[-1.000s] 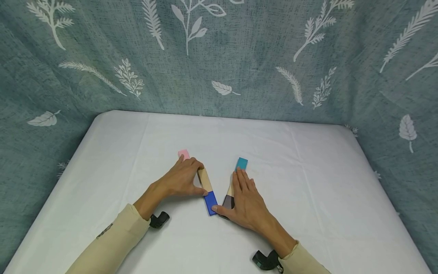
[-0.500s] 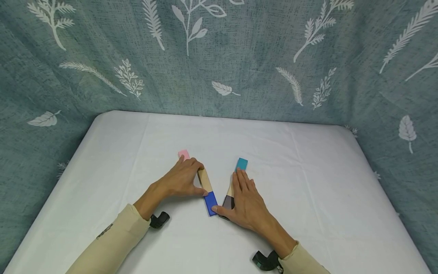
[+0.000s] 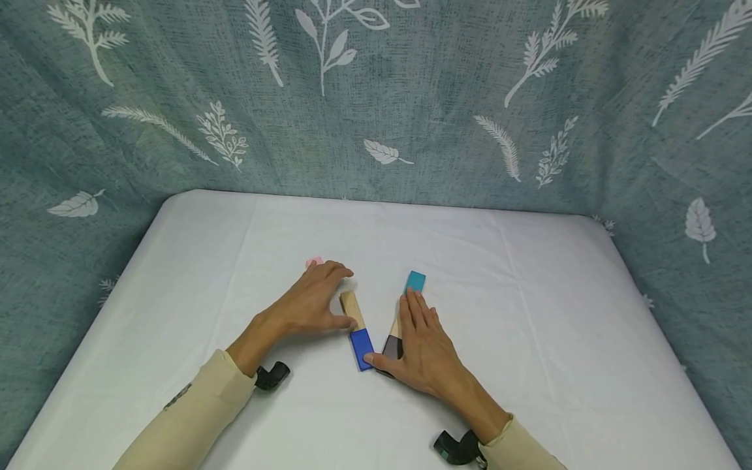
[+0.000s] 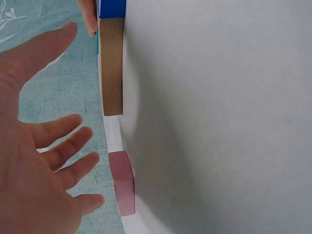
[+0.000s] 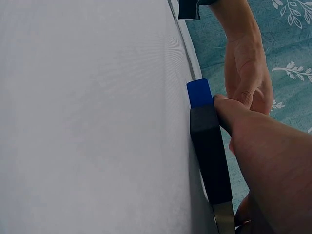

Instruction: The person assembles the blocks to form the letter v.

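Observation:
My left hand point(image 3: 311, 303) hovers over the white table with its fingers spread and holds nothing. Beside its thumb lies a flat bar, part bare wood point(image 3: 350, 308) and part blue point(image 3: 361, 349). A pink block point(image 4: 123, 183) lies past the fingers, partly hidden by them in the head view. My right hand point(image 3: 425, 346) rests with straight fingers along a second bar, which shows a dark grey end point(image 3: 392, 346), bare wood and a teal end point(image 3: 416, 281). Its thumb touches or nearly touches the blue end. The two bars form a V, narrow toward me.
White cloth covers the table point(image 3: 546, 313). A blue-green leaf-print curtain point(image 3: 376, 111) hangs behind it and at its sides. Black wrist cameras point(image 3: 273, 376) are worn on both wrists, by the beige sleeves point(image 3: 190, 408).
My left hand has let go of the wood-and-blue bar. Its fingers have lifted and moved slightly away, covering more of the pink block. The right hand and the bars have not visibly moved.

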